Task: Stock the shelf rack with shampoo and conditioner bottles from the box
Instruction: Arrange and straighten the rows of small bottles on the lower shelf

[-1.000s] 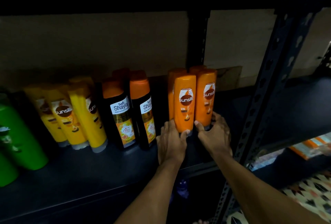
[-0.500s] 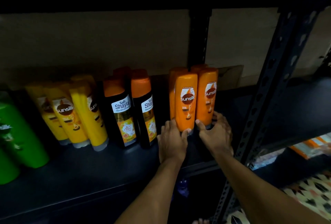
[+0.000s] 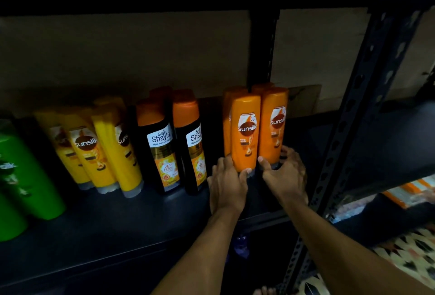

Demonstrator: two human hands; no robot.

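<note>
**Both hands at the feet of the orange Sunsilk pair, bottles upright**

My left hand lies palm-down on the shelf, fingers spread and pointing toward the back, thumb against the base of the front-left orange Sunsilk bottle. It is not wrapped around anything; it bears on the bottle's foot rather than gripping it. My right hand cups the base of the front-right orange Sunsilk bottle from the near-right side, thumb between the two bottles and fingers curling round the far right of its cap. I read that as a loose hold low on the bottle, not a clenched one.

The relation that matters: both bottles stand directly beyond my hands, long axes vertical, caps down on the shelf, labels facing me. They stand just beside each other, and more orange bottles show behind them. Each hand sits nearest its own bottle, so neither has to cross over.

Left of this group, with a gap between, stand two black Safi Shayla bottles, then yellow Sunsilk bottles, then green bottles at the far left edge. To the right, the rack's perforated upright stands close by my right hand.

I judge the work here to be squaring this orange pair into line; any push should go straight back and low, since pressure higher up could tip them. The supply box is not in view.
</note>
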